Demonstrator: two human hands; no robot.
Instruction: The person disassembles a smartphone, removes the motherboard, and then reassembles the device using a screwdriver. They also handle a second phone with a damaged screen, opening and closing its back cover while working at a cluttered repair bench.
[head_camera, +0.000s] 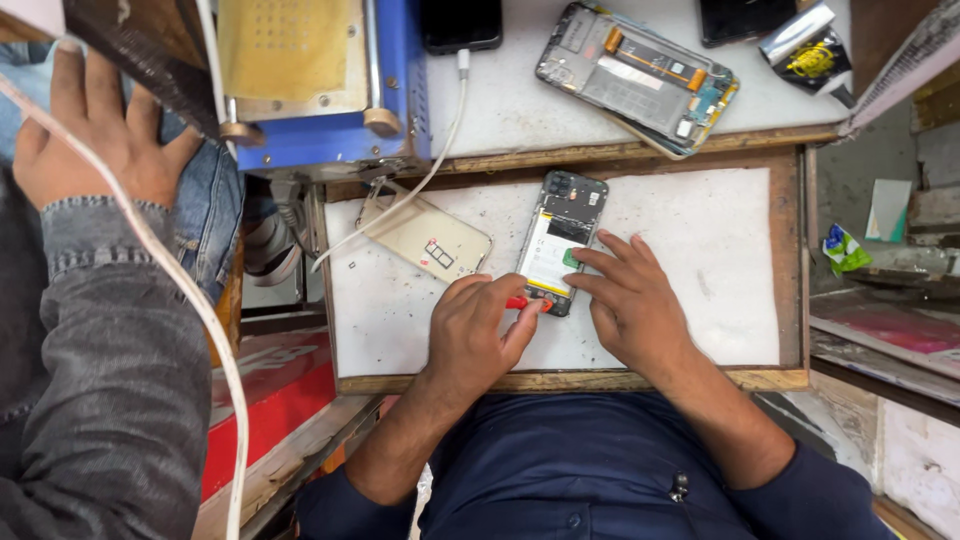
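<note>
We pinched a red tool (516, 302) in left hand (475, 330); right hand (628, 300), fingers spread, steadied the phone (560, 240): thin, fragile, best held by its edges.

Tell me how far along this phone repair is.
Done: the opened black phone lies with its back cover off, battery showing. In hand: the left hand holds a small red tool at its lower end; the right hand steadies it. Left: the gold back cover lies apart, unfitted.
</note>
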